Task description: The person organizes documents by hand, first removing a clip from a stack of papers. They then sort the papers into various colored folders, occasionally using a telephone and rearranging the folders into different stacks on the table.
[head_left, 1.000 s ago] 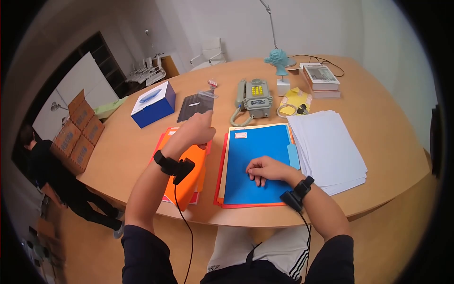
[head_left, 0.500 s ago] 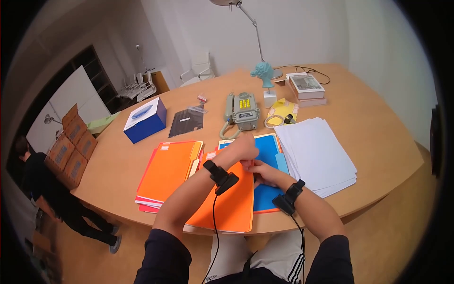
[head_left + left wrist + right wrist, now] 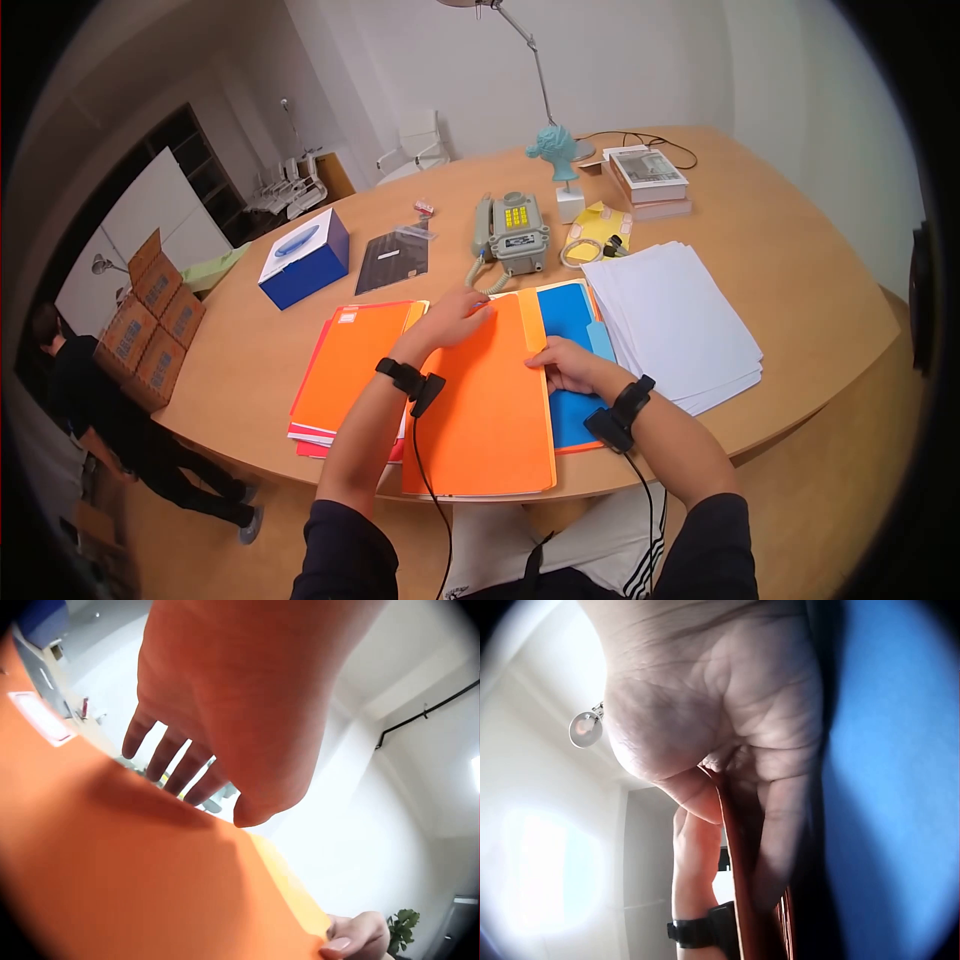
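In the head view an orange folder [image 3: 480, 410] lies slanted across the left part of the blue folder [image 3: 575, 410]. My right hand [image 3: 570, 365] pinches its right edge, thumb on top and fingers beneath, as the right wrist view also shows. The left hand [image 3: 455, 318] is at the folder's upper edge. Its fingers look straight and spread in the left wrist view, just over the orange surface. To the left lies a pile of orange and red folders [image 3: 350, 375], partly covered by my left forearm.
White paper sheets [image 3: 680, 320] lie to the right. Behind the folders are a grey telephone [image 3: 520, 235], a dark flat sleeve [image 3: 395, 262] and a blue box [image 3: 305, 260]. A teal bust [image 3: 557, 155] and books [image 3: 648, 180] stand farther back. A person [image 3: 110, 410] is at the far left.
My left hand brought the orange folder rightward from the left pile onto the blue one, then let go and moved back left. The right hand has taken hold of its right edge.
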Demonstrator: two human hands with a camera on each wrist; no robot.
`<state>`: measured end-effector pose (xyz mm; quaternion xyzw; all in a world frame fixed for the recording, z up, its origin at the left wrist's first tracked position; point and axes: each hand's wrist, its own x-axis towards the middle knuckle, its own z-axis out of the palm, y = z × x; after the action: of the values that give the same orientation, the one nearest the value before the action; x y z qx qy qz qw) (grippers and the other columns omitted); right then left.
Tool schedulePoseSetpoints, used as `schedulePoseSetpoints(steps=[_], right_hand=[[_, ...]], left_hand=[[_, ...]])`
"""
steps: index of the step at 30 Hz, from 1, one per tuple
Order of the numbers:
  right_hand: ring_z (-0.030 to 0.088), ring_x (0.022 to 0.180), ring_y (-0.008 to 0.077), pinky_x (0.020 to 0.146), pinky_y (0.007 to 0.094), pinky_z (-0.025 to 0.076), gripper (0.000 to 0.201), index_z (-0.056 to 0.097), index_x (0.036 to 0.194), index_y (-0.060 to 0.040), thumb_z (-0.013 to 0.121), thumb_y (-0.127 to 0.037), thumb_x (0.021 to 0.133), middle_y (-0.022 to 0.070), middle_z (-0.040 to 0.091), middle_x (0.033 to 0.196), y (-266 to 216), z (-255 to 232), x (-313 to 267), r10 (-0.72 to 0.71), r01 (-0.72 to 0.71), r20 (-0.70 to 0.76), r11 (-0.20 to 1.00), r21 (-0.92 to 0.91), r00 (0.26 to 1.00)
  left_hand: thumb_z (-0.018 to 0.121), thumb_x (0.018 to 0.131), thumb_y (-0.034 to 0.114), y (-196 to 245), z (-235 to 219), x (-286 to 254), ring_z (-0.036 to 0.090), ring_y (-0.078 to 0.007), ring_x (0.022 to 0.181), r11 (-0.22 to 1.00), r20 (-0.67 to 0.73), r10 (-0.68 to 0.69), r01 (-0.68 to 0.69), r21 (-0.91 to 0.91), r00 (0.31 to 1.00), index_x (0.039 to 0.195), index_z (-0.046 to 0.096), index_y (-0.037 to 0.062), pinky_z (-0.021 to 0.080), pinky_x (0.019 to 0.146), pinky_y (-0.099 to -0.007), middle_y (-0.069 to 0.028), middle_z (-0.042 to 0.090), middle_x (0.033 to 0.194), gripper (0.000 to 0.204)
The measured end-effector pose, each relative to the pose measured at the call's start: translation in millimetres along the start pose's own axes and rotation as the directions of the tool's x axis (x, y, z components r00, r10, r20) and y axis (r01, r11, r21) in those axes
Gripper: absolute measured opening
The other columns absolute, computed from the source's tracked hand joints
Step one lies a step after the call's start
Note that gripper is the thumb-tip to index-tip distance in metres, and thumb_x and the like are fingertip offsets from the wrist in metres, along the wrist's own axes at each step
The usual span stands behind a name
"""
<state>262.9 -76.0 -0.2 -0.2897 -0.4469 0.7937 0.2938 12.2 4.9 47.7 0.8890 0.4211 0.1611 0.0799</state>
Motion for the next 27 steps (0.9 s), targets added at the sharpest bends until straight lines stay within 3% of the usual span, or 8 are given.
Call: schedulePoseSetpoints(steps=[7, 9, 13, 16, 18, 20, 26, 27], right_hand=[[0.071, 0.090, 0.0253, 0.070, 0.0407, 0.062, 0.041, 0.054, 0.125, 0.0004, 0.046, -0.034, 0.103, 0.0142, 0.068, 0.108, 6.3, -8.7, 7.7, 0.001, -0.002, 0.029, 1.000, 0.021, 1.000], [0.071, 0.088, 0.0248, 0.069, 0.0396, 0.062, 0.046, 0.055, 0.123, 0.0004, 0.042, -0.040, 0.105, 0.0139, 0.069, 0.106, 4.8, -5.2, 4.9, -0.002, 0.001, 0.009, 1.000, 0.025, 1.000], [0.072, 0.087, 0.0239, 0.069, 0.0389, 0.062, 0.046, 0.055, 0.123, 0.0005, 0.043, -0.040, 0.105, 0.0137, 0.069, 0.105, 6.9, -0.1, 7.4, -0.003, 0.005, -0.032, 0.998, 0.058, 0.999], [0.071, 0.087, 0.0233, 0.070, 0.0384, 0.062, 0.046, 0.054, 0.124, 0.0003, 0.043, -0.040, 0.105, 0.0129, 0.068, 0.105, 5.6, 0.2, 5.2, 0.015, -0.009, -0.074, 0.996, 0.091, 0.997], [0.065, 0.111, 0.0246, 0.092, 0.0383, 0.057, 0.044, 0.051, 0.131, 0.0025, 0.046, -0.032, 0.105, 0.0145, 0.063, 0.123, 2.4, 0.3, 2.7, 0.027, -0.023, -0.062, 0.998, 0.066, 0.998], [0.063, 0.113, 0.0246, 0.095, 0.0381, 0.055, 0.042, 0.046, 0.135, 0.0021, 0.050, -0.025, 0.103, 0.0148, 0.061, 0.127, -1.9, 12.0, -1.4, 0.041, -0.033, -0.087, 0.996, 0.082, 0.995], [0.056, 0.120, 0.0250, 0.099, 0.0353, 0.048, 0.055, 0.035, 0.139, -0.0001, 0.060, -0.007, 0.091, 0.0149, 0.051, 0.133, 16.5, 10.6, 13.7, -0.312, 0.236, -0.287, 0.934, -0.270, 0.906], [0.055, 0.121, 0.0269, 0.101, 0.0359, 0.046, 0.056, 0.036, 0.139, 0.0006, 0.059, -0.005, 0.089, 0.0155, 0.051, 0.133, 22.0, 4.4, 18.9, -0.494, 0.345, -0.292, 0.831, -0.437, 0.819]], left_hand=[[0.056, 0.100, 0.026, -17.8, 35.7, -23.5, 0.063, -0.0160, 0.101, 0.767, -0.008, -0.200, 0.151, -0.624, 0.980, 0.119, 0.065, -0.0024, 0.049, 0.087, -0.0291, -0.0086, 0.070, 0.109, 0.036], [0.056, 0.099, 0.021, -17.9, 40.2, -30.3, 0.063, -0.0135, 0.097, 0.490, 0.027, -0.267, 0.160, -0.857, 0.963, 0.120, 0.066, -0.0012, 0.049, 0.083, -0.0257, -0.0058, 0.069, 0.106, 0.033], [0.052, 0.094, 0.010, -4.1, 27.9, -36.7, 0.062, -0.0131, 0.092, 0.464, 0.049, -0.376, 0.234, -0.855, 0.925, 0.116, 0.066, -0.0012, 0.048, 0.081, -0.0249, -0.0052, 0.068, 0.100, 0.028], [0.047, 0.086, 0.003, -44.1, 57.3, -34.8, 0.061, -0.0142, 0.089, 0.273, -0.053, -0.340, 0.045, -0.961, 0.939, 0.106, 0.065, -0.0009, 0.048, 0.081, -0.0256, -0.0060, 0.066, 0.096, 0.026], [0.045, 0.081, 0.001, -53.7, 58.7, -38.0, 0.061, -0.0170, 0.091, 0.000, -0.030, -0.286, -0.031, -1.000, 0.958, 0.097, 0.060, 0.0008, 0.048, 0.084, -0.0288, -0.0080, 0.065, 0.096, 0.022], [0.047, 0.081, 0.003, -46.1, 54.5, -37.6, 0.061, -0.0192, 0.092, -0.062, -0.031, -0.294, -0.051, -0.997, 0.955, 0.095, 0.058, 0.0022, 0.048, 0.086, -0.0308, -0.0093, 0.064, 0.093, 0.018], [0.045, 0.088, 0.011, -26.8, 42.6, -38.4, 0.049, -0.0196, 0.073, -0.254, -0.001, -0.431, -0.122, -0.960, 0.903, 0.081, 0.048, 0.0080, 0.044, 0.079, -0.0345, -0.0054, 0.048, 0.073, 0.008], [0.045, 0.090, 0.016, -31.0, 42.3, -39.3, 0.048, -0.0198, 0.070, -0.265, -0.038, -0.383, -0.150, -0.953, 0.923, 0.080, 0.048, 0.0085, 0.044, 0.075, -0.0341, -0.0053, 0.049, 0.072, 0.013]])
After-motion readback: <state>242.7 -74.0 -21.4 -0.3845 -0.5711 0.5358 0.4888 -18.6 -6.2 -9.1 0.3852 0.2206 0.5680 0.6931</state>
